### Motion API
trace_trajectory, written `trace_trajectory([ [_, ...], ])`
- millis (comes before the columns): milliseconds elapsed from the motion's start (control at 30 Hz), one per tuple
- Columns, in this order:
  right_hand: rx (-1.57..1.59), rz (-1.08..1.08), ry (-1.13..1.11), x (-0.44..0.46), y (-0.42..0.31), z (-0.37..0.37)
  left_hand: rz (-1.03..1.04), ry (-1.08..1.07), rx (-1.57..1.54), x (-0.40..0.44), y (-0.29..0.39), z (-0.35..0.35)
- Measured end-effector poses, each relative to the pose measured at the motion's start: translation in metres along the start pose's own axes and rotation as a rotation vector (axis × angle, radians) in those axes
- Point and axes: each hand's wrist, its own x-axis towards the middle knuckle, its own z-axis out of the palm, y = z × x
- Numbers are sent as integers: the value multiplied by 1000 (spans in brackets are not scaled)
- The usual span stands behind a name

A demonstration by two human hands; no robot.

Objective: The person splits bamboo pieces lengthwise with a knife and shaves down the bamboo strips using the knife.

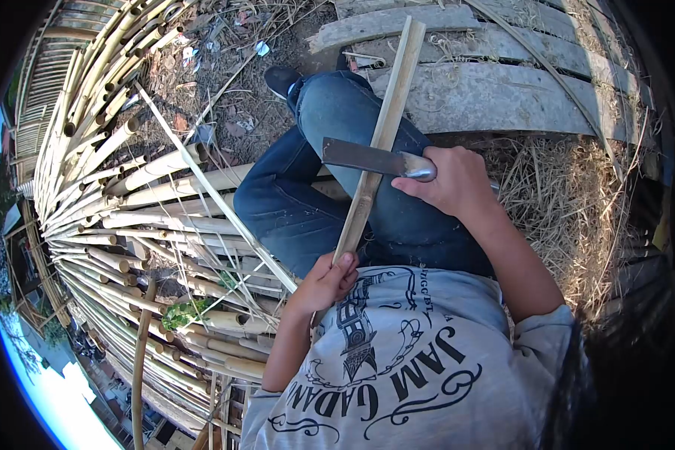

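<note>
A long split bamboo strip [386, 131] slants across my lap, its hollow side showing. My left hand [328, 281] is wrapped round its lower end, close to my shirt. My right hand [454, 180] grips the handle of a wide-bladed knife [364, 156]. The dark blade lies across the strip at about its middle, pointing left; whether it touches the bamboo I cannot tell. Both of my legs, in blue jeans, are bent beneath the strip.
Many bamboo poles [157, 180] lie stacked and fanned out on the left. A thin pale strip [210, 187] crosses them beside my knee. Weathered planks [487, 97] lie ahead and to the right, with straw and shavings [562, 217] near my right arm. Litter dots the ground ahead.
</note>
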Motion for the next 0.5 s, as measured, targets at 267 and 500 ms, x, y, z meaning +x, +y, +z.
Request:
trace_trajectory([
  [267, -60, 72, 71, 0, 0, 12, 29, 133, 190, -35, -24, 5],
  [500, -105, 94, 73, 0, -7, 15, 108, 275, 291, -96, -71, 6],
])
